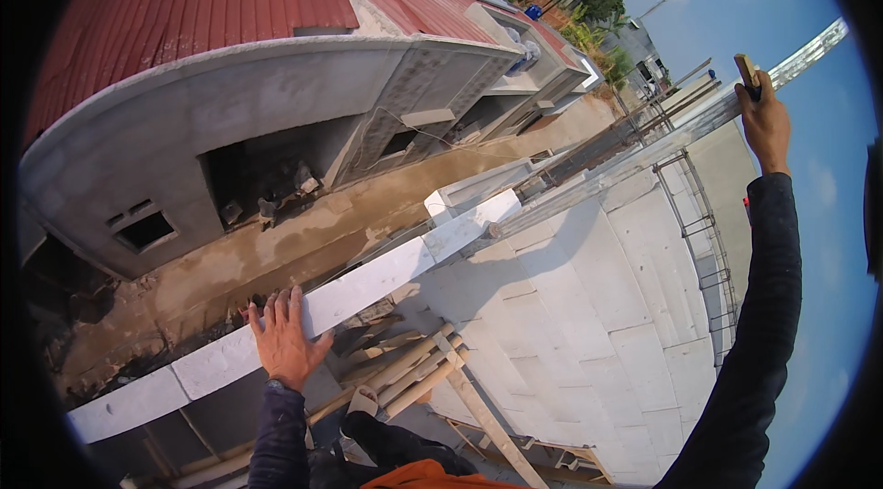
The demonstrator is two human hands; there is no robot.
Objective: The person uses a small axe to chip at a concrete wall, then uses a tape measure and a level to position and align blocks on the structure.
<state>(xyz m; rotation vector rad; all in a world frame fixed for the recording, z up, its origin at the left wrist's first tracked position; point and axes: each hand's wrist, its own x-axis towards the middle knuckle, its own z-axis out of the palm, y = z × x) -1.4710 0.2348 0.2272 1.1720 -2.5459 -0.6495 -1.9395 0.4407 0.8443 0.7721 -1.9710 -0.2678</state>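
Observation:
My left hand lies flat with fingers spread on the top course of a white block wall. My right hand is raised at the upper right, closed around a wooden-handled tool, beside a long metal straightedge that runs diagonally down to the wall top. The white block wall face drops away below me. My legs and a foot stand on wooden scaffold poles.
A grey concrete house with a red metal roof stands across a dirt strip. Steel rebar cages rise along the wall's far side. Wooden trestle pieces lie below. Trees and more buildings are in the distance.

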